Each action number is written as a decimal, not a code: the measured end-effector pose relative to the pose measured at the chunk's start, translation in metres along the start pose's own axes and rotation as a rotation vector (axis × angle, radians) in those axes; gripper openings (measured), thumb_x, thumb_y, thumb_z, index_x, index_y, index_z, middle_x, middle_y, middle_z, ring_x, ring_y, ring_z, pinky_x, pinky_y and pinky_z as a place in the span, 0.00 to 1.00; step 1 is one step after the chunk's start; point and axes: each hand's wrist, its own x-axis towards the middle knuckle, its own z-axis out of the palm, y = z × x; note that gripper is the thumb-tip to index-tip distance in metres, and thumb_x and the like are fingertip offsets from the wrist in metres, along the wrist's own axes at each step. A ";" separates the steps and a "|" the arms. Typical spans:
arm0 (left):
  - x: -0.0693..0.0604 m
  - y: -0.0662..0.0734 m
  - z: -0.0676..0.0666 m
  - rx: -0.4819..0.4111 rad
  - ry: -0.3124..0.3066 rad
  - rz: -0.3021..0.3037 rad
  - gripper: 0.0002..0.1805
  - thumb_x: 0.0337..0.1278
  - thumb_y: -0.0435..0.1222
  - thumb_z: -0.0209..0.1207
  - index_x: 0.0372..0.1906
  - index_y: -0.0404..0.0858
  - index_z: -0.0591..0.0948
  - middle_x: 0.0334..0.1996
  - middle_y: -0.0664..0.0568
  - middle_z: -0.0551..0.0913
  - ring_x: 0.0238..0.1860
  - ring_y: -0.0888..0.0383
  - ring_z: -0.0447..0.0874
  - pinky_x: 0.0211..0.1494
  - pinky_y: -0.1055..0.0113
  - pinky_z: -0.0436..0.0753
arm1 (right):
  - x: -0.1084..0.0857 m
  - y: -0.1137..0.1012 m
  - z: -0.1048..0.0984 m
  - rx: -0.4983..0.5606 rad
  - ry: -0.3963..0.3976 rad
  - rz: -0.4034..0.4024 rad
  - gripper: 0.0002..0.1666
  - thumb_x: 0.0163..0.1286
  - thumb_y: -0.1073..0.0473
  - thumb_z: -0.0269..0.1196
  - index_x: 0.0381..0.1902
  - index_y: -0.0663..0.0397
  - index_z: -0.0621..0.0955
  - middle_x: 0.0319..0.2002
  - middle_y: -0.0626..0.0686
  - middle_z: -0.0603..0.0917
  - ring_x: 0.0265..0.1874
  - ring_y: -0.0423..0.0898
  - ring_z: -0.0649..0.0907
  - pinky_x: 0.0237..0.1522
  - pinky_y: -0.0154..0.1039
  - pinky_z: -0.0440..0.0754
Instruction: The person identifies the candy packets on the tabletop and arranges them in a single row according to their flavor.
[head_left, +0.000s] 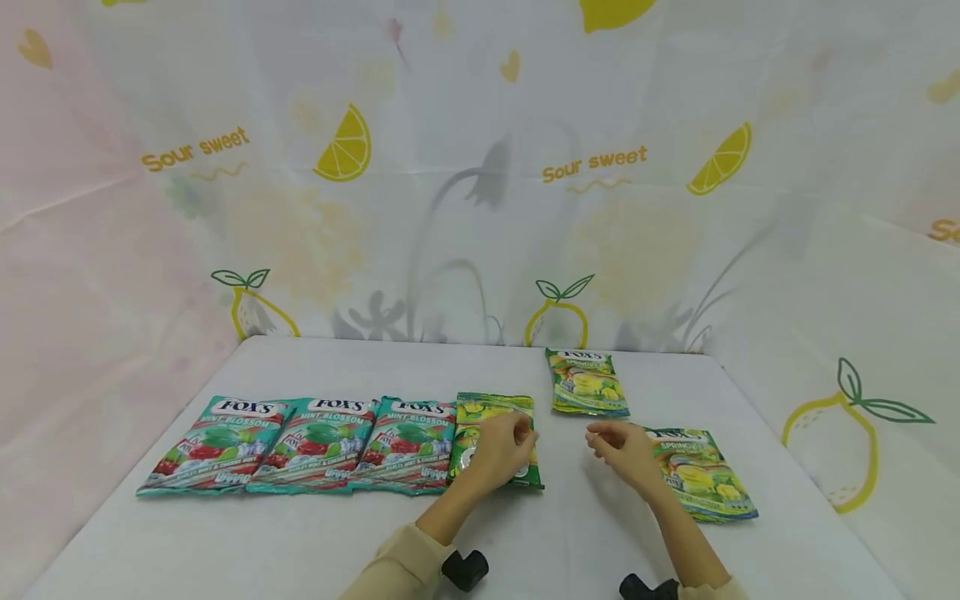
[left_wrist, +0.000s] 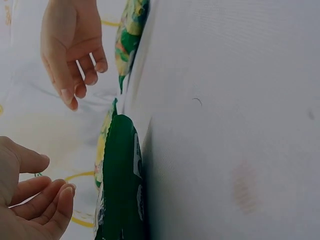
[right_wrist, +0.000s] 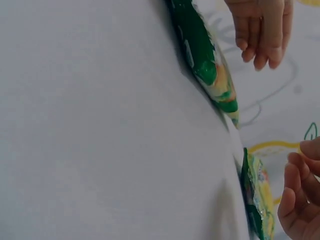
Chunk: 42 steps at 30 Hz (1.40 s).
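Observation:
My left hand [head_left: 498,450] hovers above a yellow-green FOX'S candy bag [head_left: 483,407], its fingers loosely bent and holding nothing. That bag lies flat on the white table, partly hidden by the hand. In the left wrist view a gap shows between the left hand [left_wrist: 35,200] and the green side of the bag [left_wrist: 122,170]. My right hand [head_left: 626,454] is raised over the table, left of another yellow-green candy bag [head_left: 705,479] whose left edge it hides. Relaxed, bent fingers with nothing between them show on the right hand [right_wrist: 302,195] in the right wrist view.
Left of the hands, three teal and red Mint Blossom candy bags [head_left: 217,446], [head_left: 315,446], [head_left: 408,446] lie in a row, edges touching or overlapping. A further yellow-green bag [head_left: 587,383] lies near the table's back edge. A lemon-print cloth [head_left: 450,208] hangs behind the table.

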 end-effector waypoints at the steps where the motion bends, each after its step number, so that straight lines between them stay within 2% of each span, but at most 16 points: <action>1: 0.002 0.000 0.002 0.005 0.000 -0.009 0.05 0.51 0.27 0.62 0.33 0.26 0.81 0.25 0.45 0.82 0.25 0.58 0.80 0.29 0.75 0.78 | 0.002 0.001 -0.002 -0.010 0.004 -0.003 0.13 0.64 0.66 0.60 0.43 0.73 0.80 0.31 0.62 0.85 0.25 0.46 0.82 0.24 0.31 0.77; 7: 0.014 -0.005 0.014 0.003 -0.011 -0.085 0.08 0.53 0.28 0.61 0.36 0.25 0.82 0.25 0.46 0.83 0.25 0.59 0.79 0.29 0.74 0.77 | 0.015 0.007 -0.011 -0.050 0.030 -0.013 0.13 0.65 0.65 0.60 0.43 0.73 0.80 0.32 0.64 0.85 0.26 0.47 0.83 0.25 0.31 0.77; 13: 0.025 -0.008 0.021 0.033 -0.006 -0.103 0.09 0.52 0.28 0.62 0.37 0.24 0.81 0.26 0.44 0.83 0.26 0.56 0.81 0.28 0.73 0.78 | 0.027 0.013 -0.016 -0.078 0.069 -0.007 0.13 0.65 0.65 0.60 0.42 0.73 0.81 0.32 0.64 0.85 0.24 0.41 0.82 0.25 0.30 0.78; 21: 0.041 -0.013 0.028 0.056 -0.005 -0.133 0.09 0.53 0.29 0.61 0.38 0.25 0.81 0.28 0.43 0.83 0.28 0.54 0.82 0.30 0.71 0.78 | 0.041 0.017 -0.022 -0.118 0.126 0.019 0.14 0.65 0.65 0.60 0.43 0.73 0.80 0.31 0.63 0.84 0.23 0.40 0.80 0.23 0.29 0.76; 26: 0.049 -0.015 0.031 0.076 0.005 -0.165 0.11 0.54 0.31 0.61 0.39 0.25 0.81 0.29 0.42 0.84 0.29 0.53 0.82 0.32 0.68 0.79 | 0.047 0.019 -0.025 -0.127 0.117 0.050 0.15 0.66 0.64 0.59 0.44 0.74 0.79 0.36 0.66 0.83 0.29 0.52 0.83 0.25 0.30 0.76; 28: 0.051 -0.016 0.032 0.075 0.001 -0.183 0.11 0.55 0.31 0.61 0.39 0.25 0.81 0.30 0.42 0.83 0.30 0.52 0.82 0.32 0.67 0.80 | 0.048 0.019 -0.026 -0.132 0.112 0.057 0.15 0.66 0.64 0.58 0.45 0.74 0.79 0.37 0.67 0.83 0.32 0.58 0.83 0.27 0.32 0.76; 31: 0.054 -0.018 0.036 0.064 -0.011 -0.222 0.11 0.55 0.31 0.61 0.40 0.25 0.81 0.30 0.42 0.83 0.31 0.52 0.81 0.32 0.67 0.80 | 0.052 0.021 -0.027 -0.164 0.129 0.072 0.15 0.66 0.64 0.59 0.44 0.73 0.80 0.37 0.66 0.83 0.32 0.56 0.84 0.30 0.35 0.76; 34: 0.057 -0.019 0.040 0.058 -0.032 -0.267 0.12 0.54 0.30 0.62 0.42 0.25 0.80 0.32 0.42 0.83 0.32 0.52 0.82 0.33 0.68 0.80 | 0.056 0.024 -0.028 -0.195 0.146 0.088 0.16 0.65 0.63 0.59 0.43 0.73 0.80 0.38 0.67 0.83 0.36 0.58 0.83 0.38 0.45 0.78; 38: 0.060 -0.018 0.042 0.060 -0.088 -0.320 0.15 0.54 0.30 0.62 0.46 0.25 0.79 0.37 0.40 0.83 0.37 0.50 0.83 0.37 0.66 0.82 | 0.062 0.029 -0.028 -0.220 0.154 0.102 0.18 0.65 0.62 0.57 0.45 0.75 0.78 0.41 0.69 0.81 0.45 0.65 0.78 0.47 0.56 0.75; 42: 0.062 -0.017 0.041 0.057 -0.137 -0.338 0.18 0.54 0.29 0.62 0.49 0.23 0.77 0.41 0.37 0.82 0.41 0.46 0.83 0.41 0.62 0.82 | 0.067 0.036 -0.028 -0.233 0.153 0.144 0.21 0.65 0.60 0.58 0.49 0.75 0.77 0.44 0.71 0.80 0.47 0.66 0.77 0.46 0.56 0.76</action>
